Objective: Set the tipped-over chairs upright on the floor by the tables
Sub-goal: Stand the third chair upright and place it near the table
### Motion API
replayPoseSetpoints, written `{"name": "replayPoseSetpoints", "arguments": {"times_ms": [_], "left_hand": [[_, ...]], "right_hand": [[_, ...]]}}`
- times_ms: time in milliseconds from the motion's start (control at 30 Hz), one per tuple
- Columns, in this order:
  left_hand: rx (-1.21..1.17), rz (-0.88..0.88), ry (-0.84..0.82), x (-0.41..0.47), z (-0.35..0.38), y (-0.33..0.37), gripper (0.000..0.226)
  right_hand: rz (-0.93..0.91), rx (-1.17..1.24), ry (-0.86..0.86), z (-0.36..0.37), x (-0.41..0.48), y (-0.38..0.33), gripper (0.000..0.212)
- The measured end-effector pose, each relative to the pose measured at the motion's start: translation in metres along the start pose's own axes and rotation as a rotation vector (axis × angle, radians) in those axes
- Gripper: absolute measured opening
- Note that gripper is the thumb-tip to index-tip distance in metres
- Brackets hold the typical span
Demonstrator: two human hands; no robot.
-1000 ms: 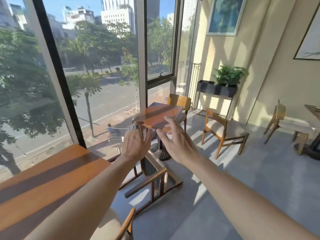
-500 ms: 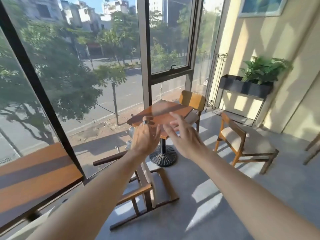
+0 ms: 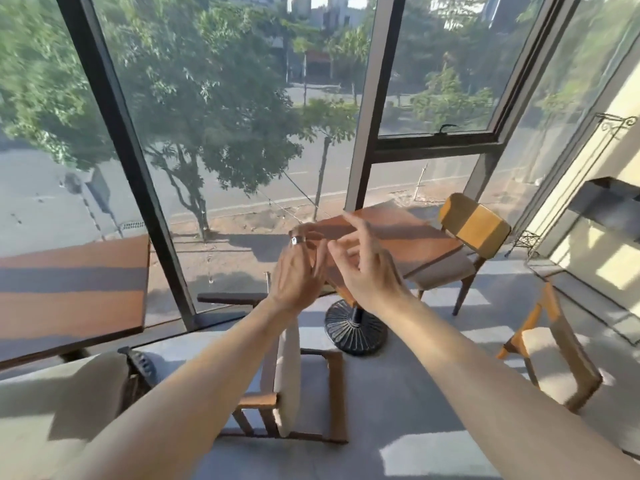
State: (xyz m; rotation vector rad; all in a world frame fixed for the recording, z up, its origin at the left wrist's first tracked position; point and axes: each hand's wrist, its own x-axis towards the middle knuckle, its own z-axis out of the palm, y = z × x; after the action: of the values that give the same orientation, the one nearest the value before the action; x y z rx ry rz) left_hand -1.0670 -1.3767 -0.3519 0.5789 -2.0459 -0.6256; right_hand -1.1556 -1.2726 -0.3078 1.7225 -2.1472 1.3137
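**Hands raised above the tipped chair**

My left hand (image 3: 298,271) and right hand (image 3: 363,268) hover side by side, fingers loosely spread, gripping nothing; the tipped-over chair (image 3: 294,386) lies on the floor (image 3: 415,410) beneath them, near the far tabletop (image 3: 408,240); two chairs stand upright at right.

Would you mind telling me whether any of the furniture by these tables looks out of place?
Yes. The tipped-over chair just below the hands lies on its side on the floor, its cushion standing on edge beside the table base. The chair by the window and the chair on the right stand upright. Both hands hover above, empty.
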Motion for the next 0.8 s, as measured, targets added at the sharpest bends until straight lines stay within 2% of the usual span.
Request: {"name": "replayPoseSetpoints", "arguments": {"times_ms": [100, 267, 500, 567, 733, 800], "left_hand": [[0.059, -0.067, 0.038, 0.026, 0.038, -0.007, 0.029], [0.122, -0.16, 0.031, 0.057, 0.09, -0.01, 0.031], [0.274, -0.422, 0.198, 0.042, 0.172, -0.042, 0.032], [0.352, -0.533, 0.228, 0.032, 0.189, -0.049, 0.036], [0.342, -0.813, 0.407, 0.007, 0.214, -0.056, 0.034], [0.332, -0.9, 0.465, 0.001, 0.215, -0.065, 0.033]], "right_hand": [[-0.099, 0.005, -0.057, -0.013, 0.033, 0.051, 0.051], [-0.111, 0.086, -0.156, -0.02, 0.075, 0.129, 0.056], [-0.159, 0.311, -0.533, 0.031, 0.09, 0.226, 0.061], [-0.191, 0.363, -0.603, 0.046, 0.095, 0.245, 0.058], [-0.215, 0.403, -0.735, 0.085, 0.094, 0.259, 0.058], [-0.17, 0.451, -0.764, 0.103, 0.099, 0.254, 0.059]]}}
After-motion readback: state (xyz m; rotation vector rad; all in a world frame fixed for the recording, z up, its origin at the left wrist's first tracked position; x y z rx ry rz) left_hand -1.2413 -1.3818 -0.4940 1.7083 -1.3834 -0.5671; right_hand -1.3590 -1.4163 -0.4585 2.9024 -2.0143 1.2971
